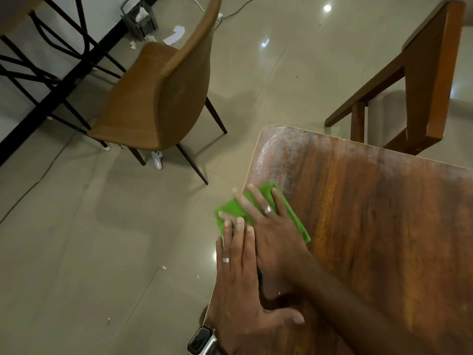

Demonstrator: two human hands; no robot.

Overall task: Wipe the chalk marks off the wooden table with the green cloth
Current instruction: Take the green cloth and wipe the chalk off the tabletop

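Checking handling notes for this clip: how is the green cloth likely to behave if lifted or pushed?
The green cloth is folded and lies flat under the right hand, so probably floppy and light. Its end overhangs the table edge, so a push leftward may slide it off.

Right hand [271, 226] lies flat, fingers spread, forearm running to the lower right of the frame; left hand [240, 285] flat just beside it, fingers straight, thumb out
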